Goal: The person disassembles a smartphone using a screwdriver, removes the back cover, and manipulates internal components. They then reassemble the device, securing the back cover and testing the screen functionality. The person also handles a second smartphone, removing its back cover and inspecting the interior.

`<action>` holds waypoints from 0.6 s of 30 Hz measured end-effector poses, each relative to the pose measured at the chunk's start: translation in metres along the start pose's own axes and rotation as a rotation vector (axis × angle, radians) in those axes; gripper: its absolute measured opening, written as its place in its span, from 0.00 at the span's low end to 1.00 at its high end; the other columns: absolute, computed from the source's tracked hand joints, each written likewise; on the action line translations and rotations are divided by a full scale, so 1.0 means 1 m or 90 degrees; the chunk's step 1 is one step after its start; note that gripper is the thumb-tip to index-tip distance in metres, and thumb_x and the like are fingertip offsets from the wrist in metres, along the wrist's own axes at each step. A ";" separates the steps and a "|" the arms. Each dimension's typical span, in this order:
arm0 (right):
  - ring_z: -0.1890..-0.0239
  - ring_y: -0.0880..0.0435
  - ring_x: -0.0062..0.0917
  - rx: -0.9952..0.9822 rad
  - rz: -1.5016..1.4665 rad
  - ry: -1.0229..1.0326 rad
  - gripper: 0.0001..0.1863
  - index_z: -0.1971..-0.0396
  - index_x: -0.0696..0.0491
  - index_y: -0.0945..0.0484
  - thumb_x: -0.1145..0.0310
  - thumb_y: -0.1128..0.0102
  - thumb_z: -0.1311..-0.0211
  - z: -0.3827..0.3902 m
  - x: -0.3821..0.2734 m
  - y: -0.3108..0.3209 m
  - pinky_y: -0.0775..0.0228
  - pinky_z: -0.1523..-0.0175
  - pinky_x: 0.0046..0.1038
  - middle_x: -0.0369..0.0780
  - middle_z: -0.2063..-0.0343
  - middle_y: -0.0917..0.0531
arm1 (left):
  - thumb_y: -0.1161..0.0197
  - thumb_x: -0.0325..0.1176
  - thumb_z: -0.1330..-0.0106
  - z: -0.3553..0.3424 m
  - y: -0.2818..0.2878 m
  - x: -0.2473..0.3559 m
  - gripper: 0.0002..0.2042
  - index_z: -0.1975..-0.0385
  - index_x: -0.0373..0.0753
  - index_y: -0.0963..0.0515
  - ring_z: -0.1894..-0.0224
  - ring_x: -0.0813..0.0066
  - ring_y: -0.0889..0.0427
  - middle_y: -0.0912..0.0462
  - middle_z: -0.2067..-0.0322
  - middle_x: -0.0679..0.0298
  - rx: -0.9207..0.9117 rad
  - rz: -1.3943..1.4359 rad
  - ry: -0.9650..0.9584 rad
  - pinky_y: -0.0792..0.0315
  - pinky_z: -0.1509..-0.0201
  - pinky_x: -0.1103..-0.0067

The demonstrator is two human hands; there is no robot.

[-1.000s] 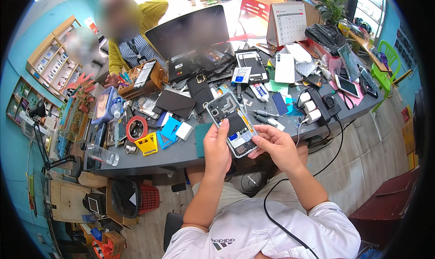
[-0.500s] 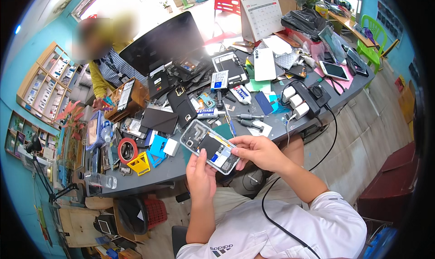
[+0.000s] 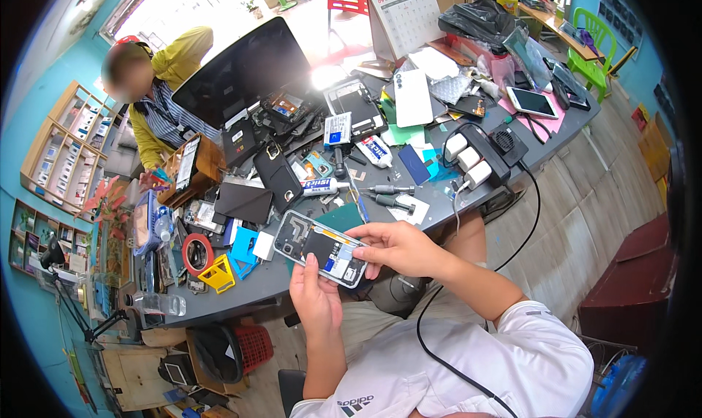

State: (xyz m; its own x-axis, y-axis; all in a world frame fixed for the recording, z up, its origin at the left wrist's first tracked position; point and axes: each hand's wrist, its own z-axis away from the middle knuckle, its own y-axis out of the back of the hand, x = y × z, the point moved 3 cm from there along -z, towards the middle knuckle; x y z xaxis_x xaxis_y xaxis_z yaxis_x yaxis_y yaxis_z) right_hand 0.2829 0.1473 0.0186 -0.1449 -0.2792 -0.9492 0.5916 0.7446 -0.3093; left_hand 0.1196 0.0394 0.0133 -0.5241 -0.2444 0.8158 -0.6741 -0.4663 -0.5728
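Note:
Between my hands is a smartphone with its back off, showing a dark battery, a silvery frame and a yellow strip. My left hand grips its lower edge, thumb lying over the battery. At the phone's right end, my right hand pinches the side with thumb and fingers. The phone is tilted, held above the desk's front edge. Just beyond it lie a green mat, a glue tube and a screwdriver.
A grey desk carries phone parts, a monitor, a white phone, a power strip with chargers and a red tape roll. A black cable hangs by my right arm. Another person is beyond the monitor.
The phone has been turned to a flatter angle and shifted slightly left, still in both hands. My view has shifted a little. The other person's raised arm is clearer now.

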 end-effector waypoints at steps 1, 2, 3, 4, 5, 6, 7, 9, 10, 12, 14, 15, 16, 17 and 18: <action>0.68 0.11 0.18 -0.002 0.003 -0.002 0.23 0.31 0.64 0.25 0.70 0.37 0.20 -0.001 0.000 0.000 0.15 0.63 0.22 0.43 0.55 0.09 | 0.47 0.32 0.14 0.001 0.001 0.000 0.16 0.37 0.28 0.28 0.44 0.64 0.12 0.15 0.43 0.51 0.009 0.000 0.000 0.16 0.38 0.67; 0.68 0.11 0.18 -0.003 -0.005 -0.003 0.23 0.31 0.64 0.25 0.70 0.37 0.20 -0.001 0.000 0.000 0.16 0.64 0.22 0.43 0.56 0.09 | 0.47 0.32 0.14 0.001 0.000 0.000 0.16 0.37 0.28 0.28 0.44 0.64 0.12 0.15 0.43 0.51 0.010 0.007 0.002 0.16 0.38 0.67; 0.68 0.11 0.18 -0.004 -0.013 -0.005 0.23 0.31 0.64 0.25 0.71 0.37 0.20 -0.003 0.000 0.001 0.16 0.64 0.22 0.43 0.56 0.09 | 0.47 0.32 0.14 0.001 -0.003 0.002 0.15 0.37 0.28 0.28 0.44 0.64 0.11 0.15 0.43 0.51 0.011 0.015 0.005 0.16 0.39 0.67; 0.69 0.11 0.18 -0.008 -0.024 -0.010 0.23 0.31 0.64 0.25 0.71 0.37 0.20 -0.003 0.001 0.000 0.16 0.64 0.21 0.42 0.57 0.09 | 0.47 0.31 0.14 0.003 -0.003 0.003 0.15 0.37 0.28 0.28 0.44 0.64 0.11 0.15 0.43 0.51 0.017 0.021 0.007 0.16 0.39 0.67; 0.69 0.11 0.18 -0.012 -0.027 -0.012 0.23 0.31 0.64 0.25 0.71 0.37 0.20 -0.004 0.002 -0.001 0.16 0.64 0.21 0.42 0.58 0.09 | 0.47 0.31 0.14 0.004 -0.002 0.004 0.15 0.36 0.29 0.29 0.44 0.64 0.11 0.15 0.43 0.51 0.009 0.017 0.012 0.15 0.39 0.67; 0.69 0.11 0.17 -0.017 -0.031 -0.015 0.23 0.31 0.64 0.25 0.71 0.37 0.20 -0.005 0.002 -0.001 0.16 0.64 0.21 0.41 0.58 0.10 | 0.47 0.30 0.15 0.005 -0.001 0.006 0.15 0.36 0.29 0.29 0.44 0.63 0.11 0.15 0.43 0.51 0.002 0.014 0.017 0.15 0.39 0.67; 0.70 0.12 0.17 -0.019 -0.034 -0.018 0.23 0.31 0.63 0.25 0.71 0.37 0.20 -0.006 0.002 0.001 0.16 0.64 0.21 0.40 0.59 0.10 | 0.47 0.30 0.15 0.004 -0.001 0.005 0.15 0.36 0.29 0.29 0.44 0.63 0.11 0.15 0.43 0.51 -0.007 0.010 0.025 0.15 0.39 0.67; 0.69 0.12 0.17 -0.002 -0.036 -0.030 0.23 0.31 0.64 0.25 0.70 0.37 0.20 -0.005 -0.003 0.001 0.17 0.64 0.21 0.40 0.62 0.11 | 0.47 0.28 0.16 0.002 -0.002 0.004 0.15 0.35 0.29 0.30 0.43 0.63 0.11 0.16 0.42 0.51 -0.019 0.002 0.035 0.14 0.39 0.66; 0.69 0.12 0.18 0.003 -0.038 -0.033 0.23 0.31 0.65 0.25 0.70 0.37 0.19 -0.004 -0.003 0.001 0.17 0.63 0.21 0.40 0.62 0.11 | 0.47 0.28 0.16 0.003 -0.002 0.004 0.16 0.34 0.29 0.30 0.43 0.63 0.11 0.16 0.42 0.51 -0.018 0.002 0.033 0.14 0.39 0.66; 0.68 0.12 0.19 0.014 -0.051 -0.043 0.24 0.32 0.66 0.24 0.68 0.37 0.19 -0.002 -0.006 0.000 0.16 0.62 0.22 0.40 0.63 0.12 | 0.47 0.27 0.16 0.004 -0.003 0.004 0.16 0.34 0.29 0.30 0.43 0.64 0.11 0.16 0.41 0.51 -0.015 0.013 0.032 0.14 0.39 0.67; 0.68 0.12 0.19 0.026 -0.039 -0.040 0.24 0.32 0.66 0.24 0.67 0.38 0.19 0.001 -0.007 0.002 0.16 0.61 0.23 0.40 0.63 0.12 | 0.47 0.26 0.16 0.005 -0.004 0.004 0.16 0.34 0.29 0.30 0.42 0.64 0.12 0.17 0.41 0.51 -0.004 0.022 0.026 0.14 0.38 0.67; 0.68 0.12 0.20 0.032 -0.033 -0.039 0.24 0.32 0.66 0.24 0.67 0.38 0.19 0.003 -0.006 0.004 0.15 0.61 0.23 0.40 0.64 0.12 | 0.47 0.26 0.16 0.005 -0.004 0.004 0.16 0.34 0.29 0.31 0.42 0.64 0.12 0.17 0.41 0.51 0.001 0.027 0.023 0.14 0.38 0.67; 0.68 0.12 0.20 0.036 -0.030 -0.032 0.24 0.32 0.66 0.24 0.66 0.38 0.18 0.003 -0.006 0.006 0.15 0.62 0.24 0.40 0.64 0.12 | 0.47 0.26 0.16 0.005 -0.003 0.004 0.16 0.34 0.29 0.31 0.41 0.64 0.12 0.17 0.40 0.51 -0.004 0.033 0.017 0.14 0.38 0.67; 0.69 0.12 0.20 0.044 -0.022 -0.041 0.24 0.32 0.66 0.24 0.66 0.38 0.18 0.004 -0.008 0.007 0.15 0.62 0.24 0.40 0.64 0.12 | 0.47 0.26 0.16 0.006 -0.003 0.004 0.16 0.33 0.29 0.31 0.41 0.64 0.12 0.17 0.40 0.51 -0.004 0.035 0.013 0.14 0.38 0.67; 0.69 0.12 0.20 0.052 -0.013 -0.049 0.24 0.33 0.66 0.24 0.66 0.38 0.18 0.005 -0.011 0.008 0.15 0.62 0.24 0.40 0.65 0.12 | 0.47 0.26 0.16 0.007 -0.003 0.005 0.16 0.33 0.29 0.31 0.41 0.64 0.12 0.17 0.40 0.51 -0.005 0.036 0.009 0.15 0.38 0.67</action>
State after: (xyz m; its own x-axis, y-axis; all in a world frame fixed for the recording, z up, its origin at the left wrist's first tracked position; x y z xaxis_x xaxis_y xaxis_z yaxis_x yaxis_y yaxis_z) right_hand 0.2931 0.1529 0.0269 -0.0980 -0.3427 -0.9343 0.6526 0.6867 -0.3203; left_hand 0.1223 0.0339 0.0190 -0.5687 -0.2587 0.7808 -0.6472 -0.4452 -0.6188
